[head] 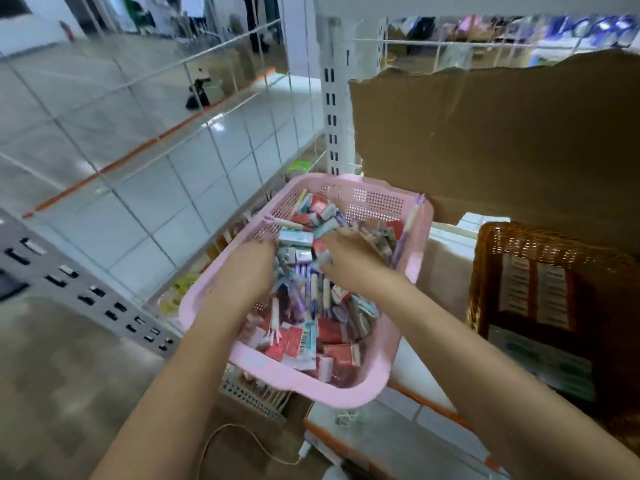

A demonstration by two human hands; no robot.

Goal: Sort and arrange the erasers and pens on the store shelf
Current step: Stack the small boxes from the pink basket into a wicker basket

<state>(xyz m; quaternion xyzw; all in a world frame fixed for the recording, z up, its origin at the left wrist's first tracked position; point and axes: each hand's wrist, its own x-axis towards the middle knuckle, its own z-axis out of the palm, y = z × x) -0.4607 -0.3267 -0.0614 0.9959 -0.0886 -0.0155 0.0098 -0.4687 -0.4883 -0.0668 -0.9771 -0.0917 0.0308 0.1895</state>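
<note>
Erasers (298, 341), pens (313, 289) against the fingers (266, 249)

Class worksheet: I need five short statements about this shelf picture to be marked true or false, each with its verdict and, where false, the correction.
1. Both the left hand and the right hand reach into the pink basket. True.
2. The pink basket is empty. False: it is full of erasers and pens, all mixed together.
3. A brown wicker basket stands to the right of the pink basket. True.
4. The wicker basket holds nothing. False: flat packs lie inside it.
5. A torn sheet of cardboard stands behind the two baskets. True.
</note>
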